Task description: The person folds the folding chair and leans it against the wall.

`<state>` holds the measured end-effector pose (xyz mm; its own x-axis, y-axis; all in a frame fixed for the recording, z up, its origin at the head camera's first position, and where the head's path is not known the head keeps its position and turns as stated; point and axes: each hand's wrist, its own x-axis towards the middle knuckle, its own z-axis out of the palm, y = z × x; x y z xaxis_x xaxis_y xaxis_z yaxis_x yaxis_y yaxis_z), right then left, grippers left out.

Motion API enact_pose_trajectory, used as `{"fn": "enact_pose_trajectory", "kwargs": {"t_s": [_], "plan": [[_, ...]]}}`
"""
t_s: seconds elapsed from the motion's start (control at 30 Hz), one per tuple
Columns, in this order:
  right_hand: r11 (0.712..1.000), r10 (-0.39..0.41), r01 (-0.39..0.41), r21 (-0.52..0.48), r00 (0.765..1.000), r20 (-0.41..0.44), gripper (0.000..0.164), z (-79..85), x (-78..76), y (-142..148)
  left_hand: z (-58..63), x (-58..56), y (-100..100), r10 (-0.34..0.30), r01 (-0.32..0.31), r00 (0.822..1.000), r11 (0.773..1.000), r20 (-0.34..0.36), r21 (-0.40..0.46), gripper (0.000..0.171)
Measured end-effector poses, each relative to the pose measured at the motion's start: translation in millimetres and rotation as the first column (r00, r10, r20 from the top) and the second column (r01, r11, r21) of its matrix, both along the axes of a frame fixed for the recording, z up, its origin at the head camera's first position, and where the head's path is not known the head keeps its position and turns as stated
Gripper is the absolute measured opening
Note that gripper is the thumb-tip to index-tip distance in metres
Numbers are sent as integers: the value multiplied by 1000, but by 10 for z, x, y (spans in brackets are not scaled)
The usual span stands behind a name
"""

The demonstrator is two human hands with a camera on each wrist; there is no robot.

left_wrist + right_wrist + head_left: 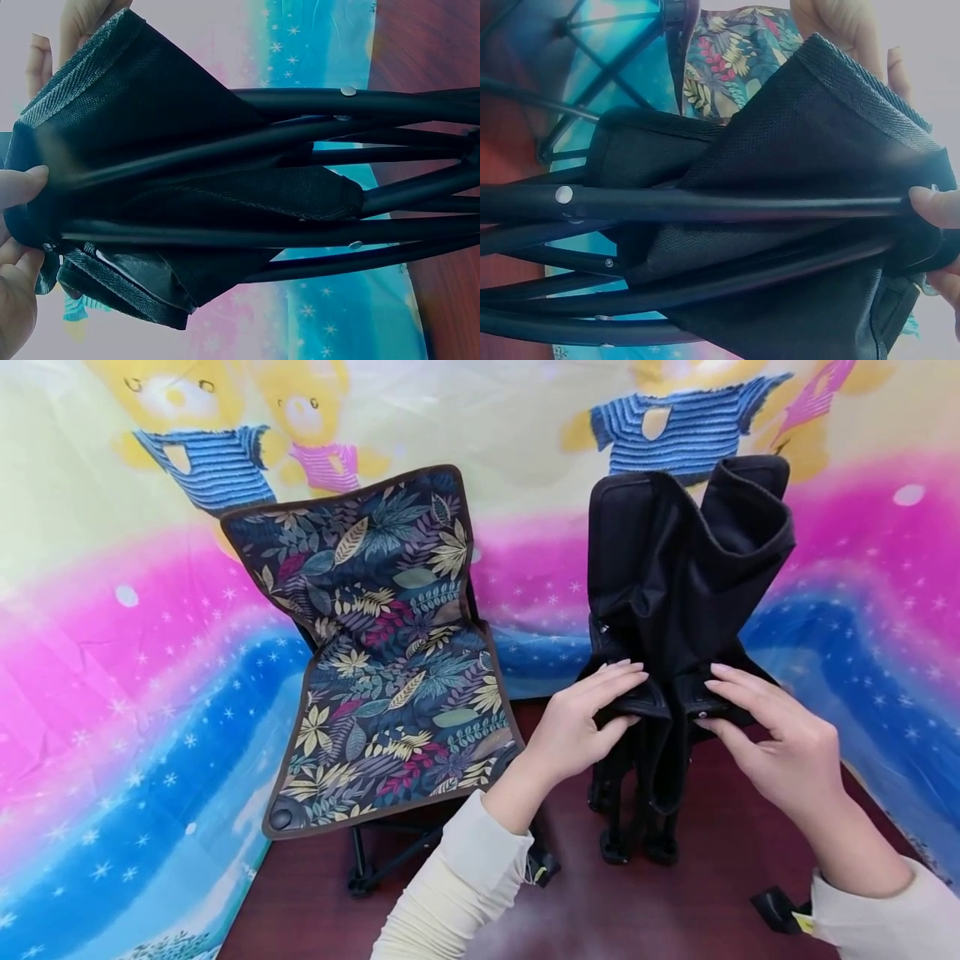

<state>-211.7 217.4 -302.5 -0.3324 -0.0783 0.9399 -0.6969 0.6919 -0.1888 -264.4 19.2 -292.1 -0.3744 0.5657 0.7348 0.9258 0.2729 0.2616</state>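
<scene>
A black folding chair (686, 585) stands partly collapsed on the right, its seat cloth drooping in a fold in the middle. My left hand (581, 718) grips the seat's front left corner, fingers over the top and thumb below. At the front right corner, my right hand (795, 747) pinches the cloth the same way. In the left wrist view the thumb (22, 186) presses by the end of a black leg tube (225, 234). The right wrist view has the other thumb (937, 206) at a tube end (817, 206). The tubes run close together beneath the cloth.
An unfolded chair with leaf-patterned cloth (397, 693) stands to the left. Both chairs are on a dark red wooden surface (600, 910). Black pieces with yellow marks lie by my left sleeve (542, 867) and right sleeve (862, 910). A printed bear backdrop (525, 443) hangs behind.
</scene>
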Motion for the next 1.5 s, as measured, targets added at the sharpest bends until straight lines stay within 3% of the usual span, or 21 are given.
{"fn": "enact_pose_trajectory", "kwargs": {"t_s": [0.47, 0.8, 1.1, 1.27, 1.5], "plan": [[994, 5, -7, -109, 1000, -20, 52, 38, 120, -131, -87, 26, -67, -28, 23, 999, 994, 47, 110, 40], [974, -89, 91, -208, 996, 19, 59, -120, 193, -64, -245, 96, -89, 14, -30, 996, 982, 85, 188, 49], [965, -99, 105, -242, 994, 40, 59, -312, 187, 33, -385, 128, -91, 71, -88, 995, 954, 69, 286, 52], [963, -112, 126, -240, 991, 68, 59, -418, 204, 63, -464, 163, -95, 102, -128, 990, 944, 100, 306, 50], [965, -96, 112, -239, 993, 75, 55, -507, 224, 34, -568, 209, -108, 89, -138, 984, 932, 157, 336, 48]]}}
